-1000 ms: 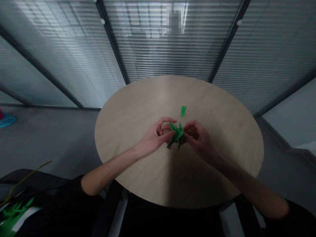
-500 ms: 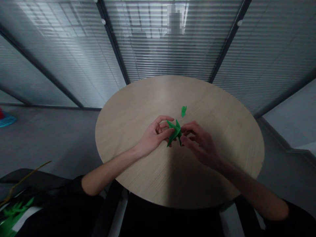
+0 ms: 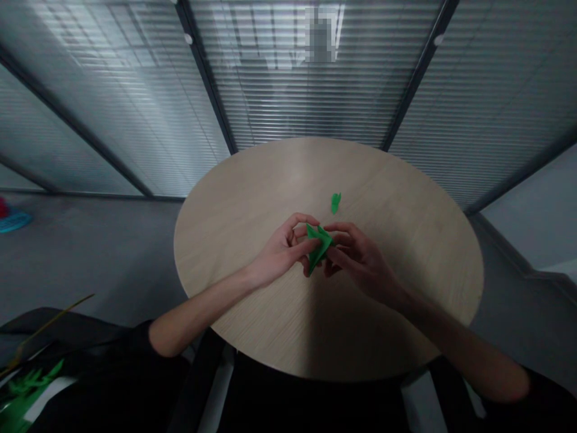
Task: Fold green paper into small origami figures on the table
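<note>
Between my hands, above the middle of the round table (image 3: 252, 192), is a folded green paper piece (image 3: 319, 243) with pointed corners. My left hand (image 3: 288, 243) pinches it from the left, the thumb lying across its front face. On the other side, my right hand (image 3: 356, 252) has its fingertips closed on the right edge of the paper. Part of the fold is hidden behind the fingers. A smaller green paper piece (image 3: 336, 203) lies on the table just beyond my hands, touched by neither.
Glass panels with blinds (image 3: 306, 108) stand behind the table. At lower left, green leaf-like pieces (image 3: 31, 382) lie beside something white near a dark chair. A blue round object (image 3: 15, 221) with something red on it is at the far left.
The points of the folded paper that stood apart are now pressed closer together. My right fingers have moved in and closed on its right edge. The small green piece has stayed put.
</note>
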`<state>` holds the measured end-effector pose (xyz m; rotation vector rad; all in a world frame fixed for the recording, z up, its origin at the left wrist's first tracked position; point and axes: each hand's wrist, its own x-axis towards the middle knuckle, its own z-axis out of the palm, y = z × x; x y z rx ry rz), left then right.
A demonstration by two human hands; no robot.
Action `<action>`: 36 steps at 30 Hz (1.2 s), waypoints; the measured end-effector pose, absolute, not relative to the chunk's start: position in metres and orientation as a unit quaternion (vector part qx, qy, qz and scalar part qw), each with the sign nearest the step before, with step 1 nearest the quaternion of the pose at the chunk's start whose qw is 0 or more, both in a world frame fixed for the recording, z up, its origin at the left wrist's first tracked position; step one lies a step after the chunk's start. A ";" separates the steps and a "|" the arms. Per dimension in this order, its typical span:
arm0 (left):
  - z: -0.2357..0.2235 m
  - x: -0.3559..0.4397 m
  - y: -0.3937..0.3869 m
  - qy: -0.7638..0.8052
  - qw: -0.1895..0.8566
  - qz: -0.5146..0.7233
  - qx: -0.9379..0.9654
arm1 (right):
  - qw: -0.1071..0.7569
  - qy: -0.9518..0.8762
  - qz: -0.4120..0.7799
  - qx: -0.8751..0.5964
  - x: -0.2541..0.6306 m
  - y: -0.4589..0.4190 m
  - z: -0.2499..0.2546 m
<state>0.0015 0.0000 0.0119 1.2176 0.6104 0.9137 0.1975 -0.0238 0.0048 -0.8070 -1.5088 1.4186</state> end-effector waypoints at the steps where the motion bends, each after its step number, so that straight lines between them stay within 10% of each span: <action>1: 0.012 0.001 0.000 0.272 0.684 0.405 0.542 | 0.446 -0.609 0.573 -0.319 0.198 -0.024 0.005; 36: 0.014 0.002 -0.001 0.240 0.658 0.431 0.569 | 0.473 -0.799 0.170 -0.330 0.205 -0.027 0.006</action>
